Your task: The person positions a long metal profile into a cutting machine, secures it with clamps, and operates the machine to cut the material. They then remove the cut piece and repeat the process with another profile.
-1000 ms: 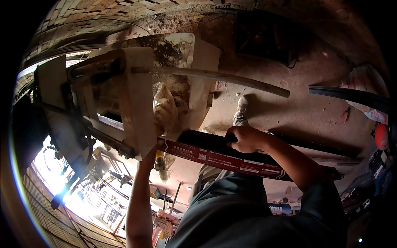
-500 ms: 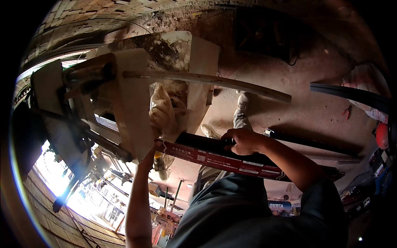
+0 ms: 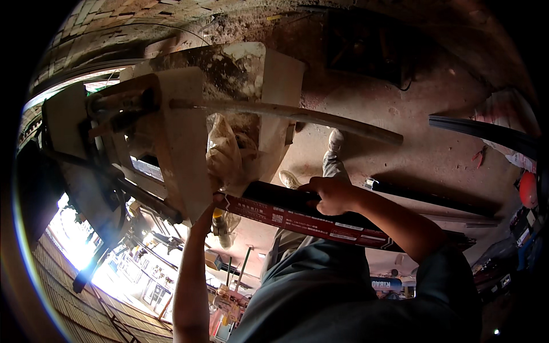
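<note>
A long dark bar (image 3: pixel 274 195) with a dark red printed side (image 3: pixel 309 224) lies slantwise in front of my body, its far right end lower. At its left end is my left hand (image 3: pixel 216 204), closed on the bar; most of the fingers are hidden. Over the black upper face, about a third of the way along, my right hand (image 3: pixel 330 195) is closed with curled fingers. Something dark shows at those fingertips, too shadowed to name. My right forearm crosses above the bar's right part.
A pale machine with slanted panels (image 3: pixel 186 143) stands at the left, with a long round pole (image 3: pixel 320 117) jutting right from it. A crumpled plastic bag (image 3: pixel 223 151) hangs beside it. Dark strips (image 3: pixel 429 197) lie on the floor at right, near a red round object (image 3: pixel 527 188).
My right hand has shifted slightly left along the bar. The left hand and the bar have hardly moved.
</note>
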Available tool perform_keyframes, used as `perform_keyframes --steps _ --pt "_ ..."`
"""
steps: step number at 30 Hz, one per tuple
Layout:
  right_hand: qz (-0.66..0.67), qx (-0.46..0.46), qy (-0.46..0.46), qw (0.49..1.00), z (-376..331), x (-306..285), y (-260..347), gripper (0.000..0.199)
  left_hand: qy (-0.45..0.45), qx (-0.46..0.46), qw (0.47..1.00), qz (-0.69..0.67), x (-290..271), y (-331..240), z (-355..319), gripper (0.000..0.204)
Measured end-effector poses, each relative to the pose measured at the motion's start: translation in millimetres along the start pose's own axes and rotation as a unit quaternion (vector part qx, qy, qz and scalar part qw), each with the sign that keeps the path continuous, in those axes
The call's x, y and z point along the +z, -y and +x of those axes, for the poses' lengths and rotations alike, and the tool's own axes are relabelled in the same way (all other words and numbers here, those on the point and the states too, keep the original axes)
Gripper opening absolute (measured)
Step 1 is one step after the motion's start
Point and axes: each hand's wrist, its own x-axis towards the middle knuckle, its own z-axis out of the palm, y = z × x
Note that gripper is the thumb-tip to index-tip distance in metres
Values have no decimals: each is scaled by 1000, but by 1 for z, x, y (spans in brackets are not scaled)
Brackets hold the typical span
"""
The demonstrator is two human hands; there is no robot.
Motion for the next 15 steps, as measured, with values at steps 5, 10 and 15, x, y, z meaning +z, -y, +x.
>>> perform_keyframes --steps 5,10,15 --pt "-7 -25 -15 1000 15 8 0 45 13 -5 999 32 3 -14 0 26" --pt "7 -36 -16 999 38 14 2 49 -8 15 998 61 0 -3 1 25" --pt "8 -55 -71 996 70 29 2 43 4 -11 999 49 -4 1 3 29"
